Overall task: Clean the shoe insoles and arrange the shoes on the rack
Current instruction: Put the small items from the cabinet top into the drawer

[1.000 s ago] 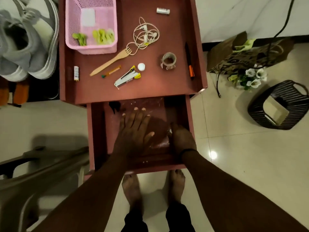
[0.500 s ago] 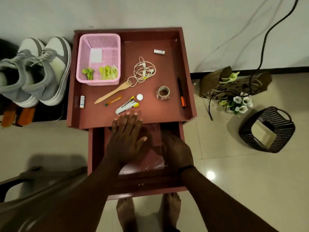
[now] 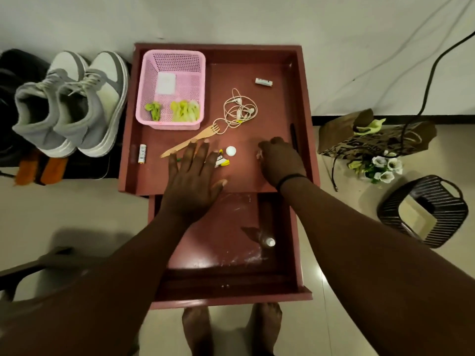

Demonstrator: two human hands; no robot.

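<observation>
A pair of grey and white sneakers (image 3: 72,104) stands on a dark shoe rack (image 3: 15,73) at the left, untouched. In front of me is a red-brown side table (image 3: 257,176) with its drawer (image 3: 231,294) pulled out. My left hand (image 3: 195,181) lies flat with spread fingers on the table top, fingertips by a wooden fork (image 3: 192,140) and a stapler (image 3: 221,161). My right hand (image 3: 280,160) is curled over a tape roll (image 3: 258,154), of which only a pale edge shows. No insole is in view.
On the table are a pink basket (image 3: 172,88), earphones (image 3: 239,109), a battery (image 3: 142,154) and a black pen (image 3: 293,134). A small bottle (image 3: 270,242) lies in the drawer. A paper bag with flowers (image 3: 372,140) and a black basket (image 3: 424,209) sit right; a chair (image 3: 38,263) stands lower left.
Both hands have come up out of the drawer onto the table top. The right hand now covers the tape roll. The view has pulled back to show the wall.
</observation>
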